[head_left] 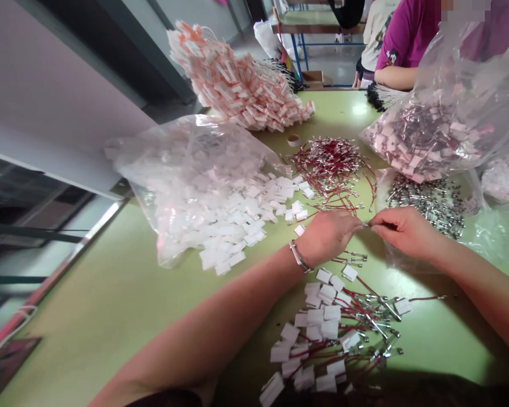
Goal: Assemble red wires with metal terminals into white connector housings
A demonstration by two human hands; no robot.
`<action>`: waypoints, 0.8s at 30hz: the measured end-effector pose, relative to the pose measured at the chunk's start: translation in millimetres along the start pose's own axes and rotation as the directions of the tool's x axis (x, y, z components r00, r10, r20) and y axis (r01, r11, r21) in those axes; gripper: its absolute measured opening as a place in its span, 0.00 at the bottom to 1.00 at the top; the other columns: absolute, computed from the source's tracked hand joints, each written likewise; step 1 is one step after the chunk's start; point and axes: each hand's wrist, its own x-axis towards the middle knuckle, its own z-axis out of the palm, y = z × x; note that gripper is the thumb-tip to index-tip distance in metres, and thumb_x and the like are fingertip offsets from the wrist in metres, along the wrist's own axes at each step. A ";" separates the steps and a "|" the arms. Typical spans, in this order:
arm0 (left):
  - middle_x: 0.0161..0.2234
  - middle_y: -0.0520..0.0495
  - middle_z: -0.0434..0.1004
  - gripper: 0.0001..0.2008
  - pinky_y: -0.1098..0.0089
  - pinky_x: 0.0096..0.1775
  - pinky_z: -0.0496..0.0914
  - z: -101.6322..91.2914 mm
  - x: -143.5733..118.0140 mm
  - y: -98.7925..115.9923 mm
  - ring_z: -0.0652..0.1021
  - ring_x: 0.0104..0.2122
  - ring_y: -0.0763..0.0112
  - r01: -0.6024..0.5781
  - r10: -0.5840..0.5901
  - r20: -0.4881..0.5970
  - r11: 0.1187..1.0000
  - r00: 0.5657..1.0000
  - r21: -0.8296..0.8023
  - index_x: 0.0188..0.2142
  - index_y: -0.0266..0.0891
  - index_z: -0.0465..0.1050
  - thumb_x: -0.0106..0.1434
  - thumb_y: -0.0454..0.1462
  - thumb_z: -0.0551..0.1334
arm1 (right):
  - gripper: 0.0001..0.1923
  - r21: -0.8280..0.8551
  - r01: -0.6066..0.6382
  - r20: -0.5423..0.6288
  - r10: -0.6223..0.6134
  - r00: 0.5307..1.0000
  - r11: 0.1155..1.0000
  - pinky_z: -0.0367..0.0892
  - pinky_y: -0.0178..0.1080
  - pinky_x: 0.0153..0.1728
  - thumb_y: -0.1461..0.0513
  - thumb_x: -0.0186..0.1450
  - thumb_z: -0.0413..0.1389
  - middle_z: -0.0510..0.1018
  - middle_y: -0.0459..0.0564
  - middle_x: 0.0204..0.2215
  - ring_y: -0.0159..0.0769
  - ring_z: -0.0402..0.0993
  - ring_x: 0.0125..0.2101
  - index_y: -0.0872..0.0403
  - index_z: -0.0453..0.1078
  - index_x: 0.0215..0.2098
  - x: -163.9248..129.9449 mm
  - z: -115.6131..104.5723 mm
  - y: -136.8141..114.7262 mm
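Both hands' grip [367, 226] pinching pin [366, 225]

Hidden / cropped / unreadable bits, head cam

Whatever sits between the two sets of fingers: too small to make out; left hand [326, 234] covers its own fingertips, right hand [401, 229] curls over its own. Both forearms run off the bottom and right edges. Clear bag [462, 107] at right cut by the frame edge, contents smeared behind glare. Second bag [186, 169] is motion-blurred, white tags [254, 217] inside merge into haze. Person in the purple shirt [411, 28] is cropped at the top, face blurred out. Assembled pile [326, 333] partly cut off at the bottom edge. Surface [110, 316] runs out of frame at left.
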 end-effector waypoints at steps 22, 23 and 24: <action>0.34 0.45 0.76 0.05 0.62 0.44 0.67 2.3 15.8 -27.0 0.73 0.38 0.65 0.144 -0.155 0.069 0.980 0.986 0.134 0.34 0.37 0.75 0.62 0.35 0.60 | 0.17 -0.387 -0.224 -0.243 0.136 0.961 0.894 0.53 0.36 0.22 0.54 0.64 0.49 0.75 0.46 0.20 0.32 0.65 0.20 0.52 0.74 0.25 3.6 -42.1 32.6; 0.34 0.46 0.77 0.06 0.63 0.44 0.67 -1.2 13.2 -30.8 0.73 0.38 0.66 0.135 -0.143 0.077 0.985 0.987 0.104 0.34 0.38 0.75 0.62 0.32 0.58 | 0.16 -0.418 -0.239 -0.240 0.148 0.960 0.877 0.54 0.36 0.22 0.55 0.64 0.50 0.77 0.46 0.21 0.33 0.66 0.20 0.51 0.75 0.26 4.2 -44.9 38.1; 0.34 0.47 0.77 0.08 0.64 0.45 0.67 -5.1 10.5 -34.4 0.74 0.38 0.67 0.127 -0.134 0.087 0.989 0.987 0.081 0.34 0.38 0.75 0.61 0.30 0.57 | 0.15 -0.447 -0.244 -0.231 0.152 0.961 0.861 0.55 0.36 0.23 0.56 0.63 0.50 0.78 0.47 0.23 0.34 0.67 0.22 0.51 0.75 0.27 4.6 -47.0 42.5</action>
